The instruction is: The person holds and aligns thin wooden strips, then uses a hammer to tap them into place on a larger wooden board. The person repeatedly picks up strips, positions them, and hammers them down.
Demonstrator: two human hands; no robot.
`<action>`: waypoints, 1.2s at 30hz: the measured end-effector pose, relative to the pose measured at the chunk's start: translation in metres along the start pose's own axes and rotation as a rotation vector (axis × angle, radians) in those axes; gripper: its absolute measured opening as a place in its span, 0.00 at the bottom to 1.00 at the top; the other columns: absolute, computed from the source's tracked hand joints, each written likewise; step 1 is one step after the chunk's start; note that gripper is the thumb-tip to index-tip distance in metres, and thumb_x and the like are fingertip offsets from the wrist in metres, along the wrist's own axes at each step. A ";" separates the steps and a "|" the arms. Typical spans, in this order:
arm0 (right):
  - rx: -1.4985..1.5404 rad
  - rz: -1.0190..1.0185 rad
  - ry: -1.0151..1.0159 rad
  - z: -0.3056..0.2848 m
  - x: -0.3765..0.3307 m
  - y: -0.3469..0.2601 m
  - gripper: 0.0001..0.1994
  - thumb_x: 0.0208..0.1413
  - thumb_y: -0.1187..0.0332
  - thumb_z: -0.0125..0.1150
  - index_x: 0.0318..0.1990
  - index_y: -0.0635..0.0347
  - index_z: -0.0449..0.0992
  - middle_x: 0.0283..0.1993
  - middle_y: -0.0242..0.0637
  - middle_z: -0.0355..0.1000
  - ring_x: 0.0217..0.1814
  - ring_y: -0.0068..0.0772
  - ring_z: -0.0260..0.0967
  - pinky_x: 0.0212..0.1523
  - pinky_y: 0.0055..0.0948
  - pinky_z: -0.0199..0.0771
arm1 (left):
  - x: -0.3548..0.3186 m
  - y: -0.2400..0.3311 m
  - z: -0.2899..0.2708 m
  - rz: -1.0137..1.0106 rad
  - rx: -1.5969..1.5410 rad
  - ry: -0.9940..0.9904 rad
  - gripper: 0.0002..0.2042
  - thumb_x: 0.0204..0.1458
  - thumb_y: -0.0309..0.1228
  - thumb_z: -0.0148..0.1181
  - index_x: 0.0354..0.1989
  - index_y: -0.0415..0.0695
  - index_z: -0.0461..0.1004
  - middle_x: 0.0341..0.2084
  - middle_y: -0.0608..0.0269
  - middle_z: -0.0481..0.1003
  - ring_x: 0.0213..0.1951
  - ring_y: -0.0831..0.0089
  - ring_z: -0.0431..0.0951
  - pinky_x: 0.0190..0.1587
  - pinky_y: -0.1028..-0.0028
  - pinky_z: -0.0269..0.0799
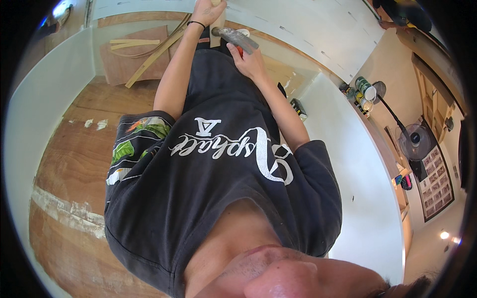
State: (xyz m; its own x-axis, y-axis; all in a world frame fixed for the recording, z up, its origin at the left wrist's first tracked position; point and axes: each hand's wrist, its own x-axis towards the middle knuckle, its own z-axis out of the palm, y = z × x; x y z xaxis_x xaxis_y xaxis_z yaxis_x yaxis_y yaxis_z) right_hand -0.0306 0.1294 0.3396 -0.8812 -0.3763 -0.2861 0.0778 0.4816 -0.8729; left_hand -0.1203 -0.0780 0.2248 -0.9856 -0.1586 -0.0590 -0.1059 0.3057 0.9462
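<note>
At the upper middle, my left hand (207,13), with a dark band at its wrist, is closed around a narrow piece of pale wood (215,38). My right hand (250,64) is closed on a hammer (237,38), close under its worn grey head; a bit of red shows by the thumb. The round face of the hammer overlaps the pale wood, and I cannot tell whether they touch. Beside my left forearm, thin wooden strips (151,62) lean over a brown plywood piece (134,54). My fingertips are partly hidden.
White panels rise on the left (52,94) and right (355,164), with a large white sheet (308,30) ahead. Brown plywood (74,164) with pale smears lies at left. Cans (365,92) and a fan (416,141) stand beyond the right panel. Part of another person (407,15) shows at upper right.
</note>
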 end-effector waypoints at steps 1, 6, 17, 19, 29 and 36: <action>-0.014 0.009 -0.007 0.000 0.001 0.002 0.16 0.64 0.58 0.58 0.50 0.58 0.78 0.43 0.48 0.77 0.45 0.52 0.74 0.47 0.38 0.73 | 0.000 0.001 0.001 -0.015 0.008 0.008 0.34 0.49 0.27 0.61 0.66 0.38 0.58 0.52 0.44 0.72 0.57 0.55 0.72 0.61 0.63 0.67; -0.019 -0.148 0.095 -0.002 0.005 0.011 0.16 0.62 0.57 0.59 0.53 0.53 0.77 0.34 0.45 0.77 0.32 0.51 0.74 0.36 0.40 0.74 | 0.005 0.001 0.004 -0.083 0.029 0.009 0.34 0.48 0.26 0.61 0.67 0.38 0.57 0.54 0.44 0.71 0.57 0.56 0.72 0.60 0.64 0.68; -0.109 -0.053 -0.069 -0.004 -0.007 0.012 0.15 0.62 0.58 0.59 0.50 0.55 0.79 0.42 0.46 0.78 0.42 0.53 0.74 0.43 0.40 0.74 | 0.007 0.001 0.000 -0.016 -0.046 -0.019 0.35 0.47 0.25 0.61 0.66 0.35 0.57 0.54 0.43 0.71 0.58 0.57 0.71 0.63 0.65 0.65; -0.083 -0.252 0.025 -0.001 -0.008 0.016 0.15 0.61 0.57 0.59 0.50 0.55 0.78 0.35 0.44 0.78 0.33 0.49 0.76 0.35 0.38 0.76 | 0.006 0.002 0.000 0.007 0.021 0.019 0.35 0.47 0.25 0.61 0.66 0.36 0.58 0.54 0.43 0.71 0.58 0.56 0.71 0.62 0.65 0.65; -0.194 -0.206 0.025 0.008 -0.022 0.031 0.17 0.61 0.56 0.59 0.52 0.54 0.76 0.29 0.44 0.77 0.29 0.48 0.77 0.31 0.39 0.76 | 0.006 -0.013 0.002 -0.101 0.023 -0.011 0.37 0.47 0.27 0.63 0.67 0.32 0.55 0.56 0.38 0.69 0.60 0.53 0.70 0.63 0.64 0.65; -0.144 -0.211 0.027 0.006 -0.027 0.035 0.14 0.61 0.57 0.60 0.48 0.55 0.79 0.27 0.43 0.77 0.28 0.48 0.76 0.30 0.39 0.75 | 0.005 -0.025 0.001 -0.082 0.046 0.036 0.41 0.48 0.29 0.64 0.70 0.32 0.49 0.58 0.37 0.68 0.62 0.54 0.68 0.64 0.65 0.64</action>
State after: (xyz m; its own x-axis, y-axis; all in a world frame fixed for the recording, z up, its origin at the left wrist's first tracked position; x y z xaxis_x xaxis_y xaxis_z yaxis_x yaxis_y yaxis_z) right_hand -0.0013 0.1512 0.3143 -0.8832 -0.4601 -0.0910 -0.1748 0.5029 -0.8465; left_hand -0.1227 -0.0855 0.2004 -0.9679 -0.2186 -0.1237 -0.1931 0.3326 0.9231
